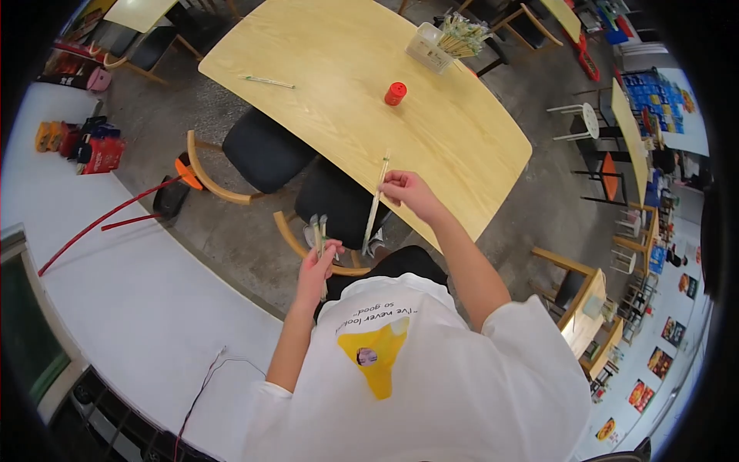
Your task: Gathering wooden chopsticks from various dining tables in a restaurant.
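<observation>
My right hand [404, 189] pinches a wrapped pair of chopsticks [375, 202] over the near edge of the light wooden table [323, 52]. Lower and to the left, my left hand [323, 260] is closed around several more wrapped chopsticks [318, 231], whose tips stick up past my fingers. Another wrapped pair [268, 81] lies alone near the table's left edge. A red cylindrical container [396, 93] stands on the tabletop. Beyond it, at the far right edge, are a box [428, 52] and a bunch of wrapped chopsticks [462, 37] beside or in it; which one I cannot tell.
Black-seated wooden chairs [265, 150] stand along the table's near left side, one [338, 199] close to my legs. A red-handled broom [109, 212] and a dustpan [170, 196] are by the left wall. More tables and a white stool [589, 120] stand to the right.
</observation>
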Motion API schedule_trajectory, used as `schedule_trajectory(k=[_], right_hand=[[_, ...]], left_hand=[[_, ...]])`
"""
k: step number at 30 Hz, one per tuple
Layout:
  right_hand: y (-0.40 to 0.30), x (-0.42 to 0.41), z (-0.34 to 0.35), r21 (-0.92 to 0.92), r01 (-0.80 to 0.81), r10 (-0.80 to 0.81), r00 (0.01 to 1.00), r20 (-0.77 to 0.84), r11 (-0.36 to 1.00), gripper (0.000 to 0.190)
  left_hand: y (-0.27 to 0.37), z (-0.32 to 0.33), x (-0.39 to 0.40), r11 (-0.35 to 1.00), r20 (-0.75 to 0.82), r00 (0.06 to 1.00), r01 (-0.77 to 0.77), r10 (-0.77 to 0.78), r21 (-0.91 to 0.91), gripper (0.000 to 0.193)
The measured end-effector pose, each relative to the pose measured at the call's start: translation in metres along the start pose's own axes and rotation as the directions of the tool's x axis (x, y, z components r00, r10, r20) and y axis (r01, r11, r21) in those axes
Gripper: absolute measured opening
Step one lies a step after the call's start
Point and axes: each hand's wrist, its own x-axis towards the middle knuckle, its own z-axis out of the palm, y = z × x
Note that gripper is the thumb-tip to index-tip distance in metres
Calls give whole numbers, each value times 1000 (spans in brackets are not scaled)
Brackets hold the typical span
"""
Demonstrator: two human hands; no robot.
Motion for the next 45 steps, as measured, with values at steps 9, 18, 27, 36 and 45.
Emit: schedule_trajectory(k=[9, 18, 27, 36, 45], right_hand=[[-25, -33, 83, 31, 111, -106, 986, -129, 993, 15], [-58, -43, 112, 85, 338, -286, 886, -364, 937, 48], [-53, -31, 127, 101, 367, -306, 875, -375, 925, 38], [-39, -3, 127, 68, 295, -268, 926, -265, 953, 22], [-24, 103, 99, -418, 86, -148, 982, -117, 904, 28]], left_hand=[[58, 6, 24, 970, 405, 913, -143, 53, 196, 27], [68, -21, 21, 955, 411, 909, -178, 67, 238, 28], [64, -29, 21, 971, 368, 919, -201, 141, 130, 26], [68, -35, 31, 985, 391, 916, -139, 87, 105, 22], [29, -78, 42, 995, 96, 991, 95, -90, -39, 10]])
